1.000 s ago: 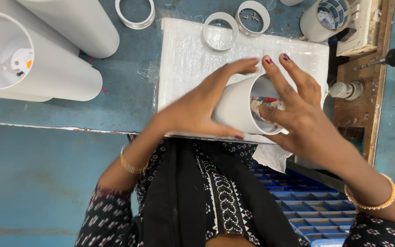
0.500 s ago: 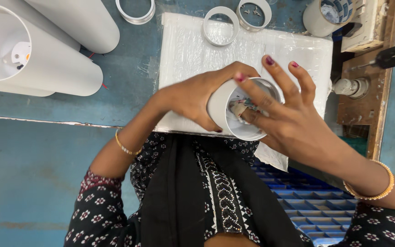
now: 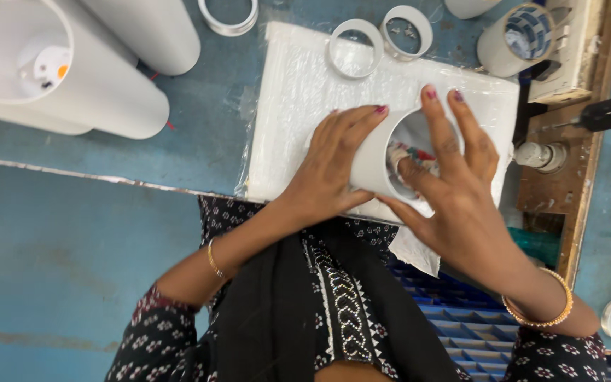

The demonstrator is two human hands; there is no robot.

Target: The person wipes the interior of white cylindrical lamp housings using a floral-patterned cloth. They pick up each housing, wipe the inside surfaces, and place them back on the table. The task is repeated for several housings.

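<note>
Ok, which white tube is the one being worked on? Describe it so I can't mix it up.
Find the white foam pad on the blue table. At its near edge lies a short white tube, held by the left hand. Unlike the larger tubes at the far left, the right hand has fingers inside its mouth.

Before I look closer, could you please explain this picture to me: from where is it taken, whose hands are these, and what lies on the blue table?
The camera sits on the person's head and looks down, so both hands are the person's own. The left hand grips a short white plastic cylinder from outside. The right hand lies over its open mouth, with the thumb reaching inside toward small coloured wires. The cylinder rests on a white foam pad wrapped in clear film on the blue table. Two white plastic rings lie at the pad's far edge, two long white tubes at far left, a roll of tape at upper right, and a black power tool at right.
</note>
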